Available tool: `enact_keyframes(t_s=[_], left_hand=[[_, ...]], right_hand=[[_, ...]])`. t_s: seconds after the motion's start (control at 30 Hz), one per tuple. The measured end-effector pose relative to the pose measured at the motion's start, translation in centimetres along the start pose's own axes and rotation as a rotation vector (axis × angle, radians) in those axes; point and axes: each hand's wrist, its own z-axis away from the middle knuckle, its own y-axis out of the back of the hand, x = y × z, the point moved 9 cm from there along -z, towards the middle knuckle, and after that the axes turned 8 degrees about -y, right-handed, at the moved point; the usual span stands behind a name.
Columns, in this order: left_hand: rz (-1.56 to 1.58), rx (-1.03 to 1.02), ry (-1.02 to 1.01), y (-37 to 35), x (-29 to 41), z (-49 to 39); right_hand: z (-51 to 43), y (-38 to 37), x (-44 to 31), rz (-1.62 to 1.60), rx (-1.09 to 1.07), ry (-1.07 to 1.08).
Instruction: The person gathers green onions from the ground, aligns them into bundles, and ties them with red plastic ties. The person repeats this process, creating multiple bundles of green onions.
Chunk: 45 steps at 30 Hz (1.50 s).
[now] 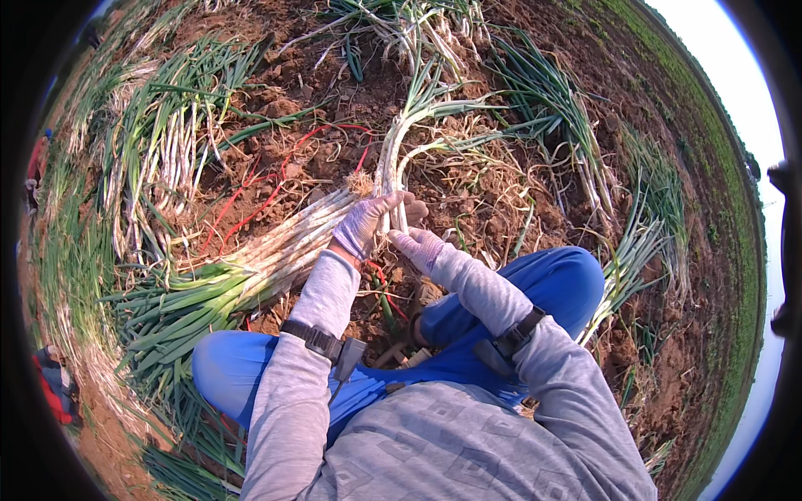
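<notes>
In the head view my left hand [376, 218], in a thin pale glove, grips a few green onion stalks [392, 150] by their white lower parts, leaves pointing away from me. Near the stalks' lower ends is my right hand [418, 244], gloved too, its fingers at the roots; whether it pinches them is not clear. A large bundle of green onions [301, 235] lies to the left, its root end beside my left wrist and its green leaves by my left knee. Red twine [276, 191] lies looped on the soil beyond the bundle, and a piece of it shows beneath my hands.
More green onions lie in piles at the left [178, 138], the far side [432, 31] and the right [564, 119]. Dry leaf scraps [482, 169] cover the reddish soil before me. People in red are partly visible at the far left edge. My bent knees flank the spot.
</notes>
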Motion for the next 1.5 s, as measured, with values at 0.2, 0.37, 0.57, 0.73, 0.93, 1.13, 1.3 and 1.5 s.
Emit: enact_keyframes(t_s=[0.2, 0.37, 0.57, 0.73, 0.93, 1.13, 1.3, 1.5], left_hand=[[-0.071, 0.069, 0.006, 2.5, -0.6, 0.3], [-0.03, 0.124, -0.061, 3.7, 1.3, 0.2], [-0.235, 0.017, 0.036, 0.7, 0.8, 1.6], [-0.192, -0.026, 0.239, -1.3, -3.6, 3.0], [-0.246, -0.191, 0.306, -0.9, -7.1, 3.7], [-0.452, 0.209, 0.306, 5.3, -3.2, 1.7], [-1.238, 0.369, 0.173, 5.1, -3.4, -1.5], [-0.414, 0.551, 0.216, 8.1, -6.9, 0.0]], right_hand=[[1.3, -0.4, 0.2, 0.81, 0.001, -0.191], [1.9, -1.9, 4.1, 1.439, -0.296, -0.11], [-3.2, 3.6, 0.9, -0.721, 0.0, 0.06], [-4.0, 3.0, 1.1, -0.614, -0.035, -0.176], [-3.6, 3.6, 2.0, -0.911, 0.123, -0.133], [-4.5, 3.8, 2.8, -0.468, 0.33, -0.1], [-1.9, -2.7, -1.1, 0.342, 0.406, 0.34], [0.9, -4.9, 3.2, 0.501, 0.218, -0.186]])
